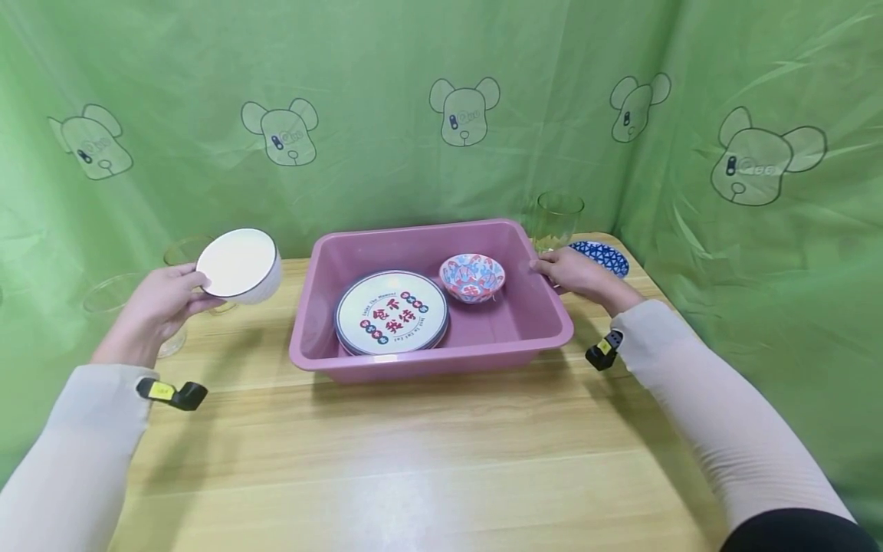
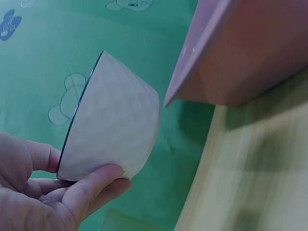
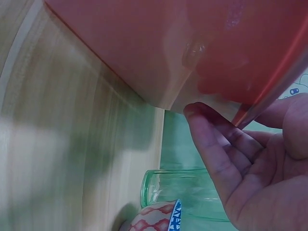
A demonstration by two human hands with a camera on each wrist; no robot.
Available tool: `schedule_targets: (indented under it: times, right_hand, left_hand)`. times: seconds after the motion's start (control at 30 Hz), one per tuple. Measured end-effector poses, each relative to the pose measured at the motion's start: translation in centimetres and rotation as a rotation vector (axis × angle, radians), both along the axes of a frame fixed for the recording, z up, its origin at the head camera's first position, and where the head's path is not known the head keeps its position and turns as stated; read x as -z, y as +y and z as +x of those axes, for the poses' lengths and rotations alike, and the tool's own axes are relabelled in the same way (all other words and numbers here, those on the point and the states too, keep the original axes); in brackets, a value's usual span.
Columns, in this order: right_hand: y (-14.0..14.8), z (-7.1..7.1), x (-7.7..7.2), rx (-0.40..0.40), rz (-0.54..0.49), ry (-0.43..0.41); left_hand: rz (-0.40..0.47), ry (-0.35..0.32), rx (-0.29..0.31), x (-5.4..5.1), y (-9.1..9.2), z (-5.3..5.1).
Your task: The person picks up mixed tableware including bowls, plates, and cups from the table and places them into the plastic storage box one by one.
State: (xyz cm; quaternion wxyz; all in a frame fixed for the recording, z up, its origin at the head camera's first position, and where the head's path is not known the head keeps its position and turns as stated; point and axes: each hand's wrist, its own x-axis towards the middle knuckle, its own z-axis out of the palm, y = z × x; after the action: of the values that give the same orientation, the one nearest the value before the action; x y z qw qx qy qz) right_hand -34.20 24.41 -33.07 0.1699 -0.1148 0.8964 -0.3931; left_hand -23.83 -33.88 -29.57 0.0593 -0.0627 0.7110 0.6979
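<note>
My left hand [image 1: 157,303] holds a white bowl [image 1: 241,264] with a dark rim by its edge, tilted and raised above the table's left side. Its dimpled outer wall shows in the left wrist view, pinched between thumb and fingers. With my right hand [image 1: 578,274] I grip the right rim of a pink plastic basin [image 1: 441,366]; in the right wrist view the fingers reach under that rim. Inside the basin lie a stack of white plates [image 1: 393,313] with printed lettering, at the left, and a red-and-blue patterned bowl [image 1: 472,277], at the right.
Behind my right hand stand a drinking glass [image 1: 559,218] and a blue-patterned bowl [image 1: 602,257], red-patterned outside in the right wrist view. Two clear glasses, one nearer [image 1: 110,295], are partly hidden by my left hand. A green curtain [image 1: 372,115] hangs behind the wooden table [image 1: 386,445].
</note>
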Motion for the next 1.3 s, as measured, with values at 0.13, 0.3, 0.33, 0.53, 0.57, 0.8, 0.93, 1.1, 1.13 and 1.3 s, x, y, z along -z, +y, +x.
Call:
schedule_targets:
  times: [0.13, 0.3, 0.33, 0.53, 0.57, 0.8, 0.93, 1.1, 1.13, 1.3]
  right_hand:
    - [0.0, -0.1, 0.0, 0.003, 0.001, -0.005]
    - [0.0, -0.2, 0.0, 0.001, 0.007, 0.005]
    - [0.0, -0.2, 0.0, 0.001, 0.010, 0.007]
    - [-0.1, -0.1, -0.1, -0.001, 0.025, 0.011]
    - [-0.1, -0.1, -0.2, -0.002, 0.028, 0.010]
    - [-0.2, 0.0, -0.6, -0.011, 0.053, 0.003]
    - [-0.4, 0.0, -1.0, -0.026, 0.101, 0.014]
    - [-0.3, -0.1, -1.5, -0.048, 0.218, 0.089]
    - [-0.3, -0.1, -1.6, -0.052, 0.240, 0.107]
    - [-0.3, -0.2, -2.2, -0.069, 0.341, 0.172]
  left_hand:
    - [-0.025, 0.006, 0.014, -0.5, 0.9, -0.5]
    - [-0.022, 0.013, 0.027, -1.1, 1.8, -1.0]
    - [-0.017, 0.016, 0.028, -1.2, 2.0, -1.1]
    - [-0.008, 0.036, 0.035, -1.7, 3.2, -1.6]
    - [-0.008, 0.040, 0.037, -1.8, 3.4, -1.7]
    - [-0.002, 0.052, 0.040, -2.5, 4.8, -2.5]
    - [0.011, 0.047, 0.045, -2.7, 5.5, -2.8]
    - [0.020, 0.059, 0.054, -2.9, 6.4, -3.3]
    - [0.013, 0.061, 0.053, -3.0, 6.5, -3.5]
    - [-0.019, 0.057, 0.055, -3.2, 7.3, -4.0]
